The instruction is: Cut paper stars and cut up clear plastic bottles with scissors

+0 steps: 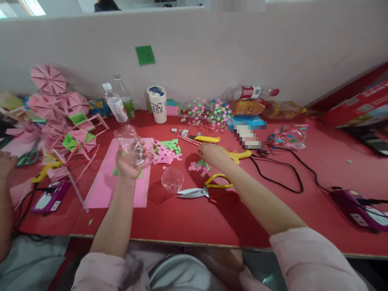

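Observation:
My left hand (129, 163) is wrapped around a clear plastic bottle piece (129, 141), held tilted above a pink paper sheet (100, 186). My right hand (209, 151) reaches over the table with its fingers drawn together; what they hold, if anything, is hidden. Close to its fingertips lie thin striped sticks (190, 140), and just below it is a small pile of pink and green paper stars (200, 167). Between my hands sit a clear plastic cup-like piece (172, 180) and a heap of pink and green paper scraps (166, 151). Scissors (194, 193) with yellow handles lie open below.
A yellow cutter (207, 139) and yellow glue gun (239, 154) lie near my right hand, with black cables beyond. Bottles (115, 103), a white cup (158, 105) and a bag of stars (212, 113) line the wall. Pink paper structures (57, 101) and another person's hand (6, 165) are at left.

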Tool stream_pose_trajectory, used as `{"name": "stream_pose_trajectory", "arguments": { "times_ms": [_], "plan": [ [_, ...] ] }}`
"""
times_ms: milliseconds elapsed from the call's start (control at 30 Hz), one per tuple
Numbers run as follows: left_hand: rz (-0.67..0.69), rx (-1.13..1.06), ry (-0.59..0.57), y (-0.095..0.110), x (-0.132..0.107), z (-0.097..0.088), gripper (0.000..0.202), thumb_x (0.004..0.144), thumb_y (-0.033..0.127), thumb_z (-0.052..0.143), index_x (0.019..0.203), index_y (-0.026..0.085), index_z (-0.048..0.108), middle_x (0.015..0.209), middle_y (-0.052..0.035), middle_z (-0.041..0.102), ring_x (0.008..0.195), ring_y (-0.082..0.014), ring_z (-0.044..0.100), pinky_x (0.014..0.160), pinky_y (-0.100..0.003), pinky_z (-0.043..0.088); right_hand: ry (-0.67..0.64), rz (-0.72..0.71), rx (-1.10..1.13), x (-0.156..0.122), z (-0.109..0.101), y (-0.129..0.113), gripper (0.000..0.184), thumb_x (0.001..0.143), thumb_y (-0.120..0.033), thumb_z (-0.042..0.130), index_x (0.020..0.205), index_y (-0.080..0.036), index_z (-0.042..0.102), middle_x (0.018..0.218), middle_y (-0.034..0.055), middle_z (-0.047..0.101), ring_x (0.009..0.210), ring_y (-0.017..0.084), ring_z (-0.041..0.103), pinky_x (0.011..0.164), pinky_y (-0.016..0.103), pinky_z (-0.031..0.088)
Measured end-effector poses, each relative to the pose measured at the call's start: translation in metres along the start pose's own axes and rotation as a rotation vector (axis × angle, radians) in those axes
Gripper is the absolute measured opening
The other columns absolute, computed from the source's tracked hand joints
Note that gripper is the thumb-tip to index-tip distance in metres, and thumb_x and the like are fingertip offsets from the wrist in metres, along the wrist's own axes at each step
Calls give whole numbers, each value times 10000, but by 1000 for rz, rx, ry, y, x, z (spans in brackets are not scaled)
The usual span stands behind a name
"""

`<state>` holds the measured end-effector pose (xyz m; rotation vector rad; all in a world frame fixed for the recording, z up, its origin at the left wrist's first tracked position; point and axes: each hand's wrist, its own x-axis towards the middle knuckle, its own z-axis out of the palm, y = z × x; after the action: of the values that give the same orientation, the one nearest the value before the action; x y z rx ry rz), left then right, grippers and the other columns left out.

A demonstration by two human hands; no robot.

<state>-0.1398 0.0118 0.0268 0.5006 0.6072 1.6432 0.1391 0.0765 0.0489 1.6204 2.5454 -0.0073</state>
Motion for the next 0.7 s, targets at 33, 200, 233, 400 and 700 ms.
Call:
{"name": "stream_pose_trajectory", "arguments": {
  "times_ms": [33, 200, 233, 400, 700],
  "plan": [
    [4, -8, -4, 0, 0, 0, 564, 694, 648, 584, 959, 157, 660, 852, -69, 680, 711, -120, 612, 575, -219, 517, -10, -13, 4, -2, 2, 0, 213, 853, -97, 477, 935, -82, 674, 1024, 187, 694, 961, 272, 644, 759, 303, 436],
    [9, -49, -11, 1, -1, 1, 579, 698, 642, 581, 1005, 157, 654, 865, -74, 668, 720, -130, 604, 577, -228, 509, -38, -41, 28, -14, 11, 9, 205, 828, -46, 479, 855, -70, 681, 970, 211, 698, 928, 275, 650, 766, 309, 439],
    [8, -56, -5, 1, -2, 1, 571, 703, 638, 577, 1003, 158, 654, 869, -75, 667, 723, -131, 603, 580, -230, 508, -31, -47, 39, -14, 9, 9, 212, 833, -43, 470, 845, -70, 680, 949, 212, 699, 916, 275, 652, 764, 314, 441],
    [71, -72, 6, 6, -3, 4, 556, 708, 636, 558, 971, 156, 651, 848, -72, 668, 687, -121, 590, 567, -227, 489, 69, -211, 186, 11, -4, -17, 228, 894, -200, 514, 1076, -129, 632, 1137, 140, 655, 1045, 219, 605, 867, 295, 441],
    [409, 93, 271, 8, 7, 2, 362, 755, 523, 530, 830, 180, 619, 756, -11, 661, 643, -100, 635, 547, -194, 444, 40, -530, 375, 82, -15, -114, 596, 809, -392, 632, 1331, -146, 484, 1322, 147, 522, 1105, 252, 569, 845, 317, 439]
  ]
}}
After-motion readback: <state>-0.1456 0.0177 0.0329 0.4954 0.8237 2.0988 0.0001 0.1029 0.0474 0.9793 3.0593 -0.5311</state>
